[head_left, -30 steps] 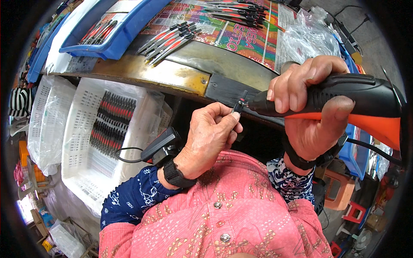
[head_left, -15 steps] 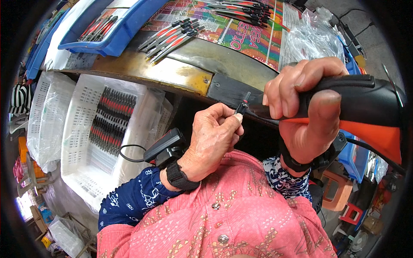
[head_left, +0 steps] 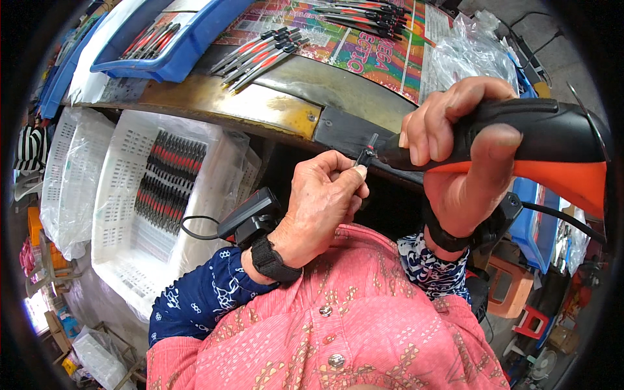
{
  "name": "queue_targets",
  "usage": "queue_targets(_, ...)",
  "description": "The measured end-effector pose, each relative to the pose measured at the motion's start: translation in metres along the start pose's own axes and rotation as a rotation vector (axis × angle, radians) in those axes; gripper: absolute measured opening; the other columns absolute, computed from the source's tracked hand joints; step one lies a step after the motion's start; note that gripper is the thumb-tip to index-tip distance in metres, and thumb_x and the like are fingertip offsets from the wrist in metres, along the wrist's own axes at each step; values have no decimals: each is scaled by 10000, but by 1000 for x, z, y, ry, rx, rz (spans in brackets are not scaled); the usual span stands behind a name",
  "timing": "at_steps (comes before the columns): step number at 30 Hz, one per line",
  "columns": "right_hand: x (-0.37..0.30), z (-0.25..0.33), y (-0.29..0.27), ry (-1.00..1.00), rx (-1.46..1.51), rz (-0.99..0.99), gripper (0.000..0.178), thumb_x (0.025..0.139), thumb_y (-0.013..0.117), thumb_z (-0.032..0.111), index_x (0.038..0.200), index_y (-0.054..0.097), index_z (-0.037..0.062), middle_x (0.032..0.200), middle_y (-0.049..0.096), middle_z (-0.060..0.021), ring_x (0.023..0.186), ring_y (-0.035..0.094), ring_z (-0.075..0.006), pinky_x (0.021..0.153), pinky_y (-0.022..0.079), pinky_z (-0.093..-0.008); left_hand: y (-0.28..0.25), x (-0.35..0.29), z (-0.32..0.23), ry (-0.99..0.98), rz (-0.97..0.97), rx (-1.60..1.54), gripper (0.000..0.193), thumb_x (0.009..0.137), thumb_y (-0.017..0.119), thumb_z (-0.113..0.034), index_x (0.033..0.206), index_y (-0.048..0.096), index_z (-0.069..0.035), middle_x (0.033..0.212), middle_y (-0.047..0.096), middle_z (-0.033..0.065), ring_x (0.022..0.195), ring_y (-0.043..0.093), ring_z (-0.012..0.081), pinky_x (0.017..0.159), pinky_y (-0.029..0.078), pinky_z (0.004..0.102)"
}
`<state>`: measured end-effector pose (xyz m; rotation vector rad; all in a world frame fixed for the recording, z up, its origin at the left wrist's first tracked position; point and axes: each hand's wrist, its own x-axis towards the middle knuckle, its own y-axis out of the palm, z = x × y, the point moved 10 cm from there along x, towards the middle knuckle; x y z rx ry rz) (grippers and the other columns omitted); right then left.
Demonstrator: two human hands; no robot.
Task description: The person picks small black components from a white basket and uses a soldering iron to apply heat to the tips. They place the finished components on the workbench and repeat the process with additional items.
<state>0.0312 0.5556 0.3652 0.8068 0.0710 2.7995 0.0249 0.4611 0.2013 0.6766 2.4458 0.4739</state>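
Note:
My left hand (head_left: 328, 195) pinches a small black, pen-like piece (head_left: 366, 155) between thumb and fingertips. A thin grey tip sticks up from it, with a spot of red below; the rest is hidden in my fist. My right hand (head_left: 458, 153) is wrapped round a black-and-orange power tool (head_left: 539, 133) that looks like an electric screwdriver. It lies nearly level, its dark, narrow nose against or just beside the piece; I cannot tell if they touch. The thumb of my right hand stands away from the tool's body.
Grey, red and black pen-like pieces (head_left: 260, 58) lie on the metal-edged bench (head_left: 260, 107), with another pile (head_left: 367, 16) farther back. A blue tray (head_left: 175, 65) holds more. Below left, a white plastic crate (head_left: 117, 214) holds rows of them. Clear plastic bags (head_left: 478, 55) lie back right.
The tool's nose has lifted slightly, and my right hand has shifted a little upward with it. My left hand keeps its pinch on the black piece, almost unmoved.

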Motion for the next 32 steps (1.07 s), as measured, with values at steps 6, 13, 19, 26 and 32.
queue_targets(6,2,7,2,11,-171,14,626,770,588,628,948,448,45,625,430,0,541,448,-113,591,399,-283,1,-1,1,-25,20,6,93,869,578,-123,834,544,-45,681,567,19,508,453,62,425,332,187)
queue_targets(13,5,15,4,-25,-132,-24,662,752,549,678,940,445,52,642,443,-7,533,462,-120,583,408,-293,0,-1,1,-24,19,22,91,870,582,-127,842,546,-48,690,569,13,518,461,56,425,339,184)
queue_targets(19,7,18,9,-65,-250,9,665,759,537,683,945,440,52,648,441,-9,531,461,-122,585,411,-295,0,0,1,-18,45,-8,101,872,582,-132,848,545,-41,691,569,15,517,462,58,432,352,189)
queue_targets(26,6,12,11,-25,-225,56,643,787,523,664,950,428,49,653,440,-11,537,456,-119,591,410,-293,0,-1,2,-33,41,4,104,872,585,-138,844,545,-47,692,572,14,519,468,59,436,353,185)
queue_targets(32,9,12,8,-58,-300,52,627,795,524,654,946,425,54,654,441,-11,537,455,-120,592,411,-297,-1,0,1,-23,40,9,103,870,588,-137,839,545,-50,692,577,17,521,474,63,443,359,185)
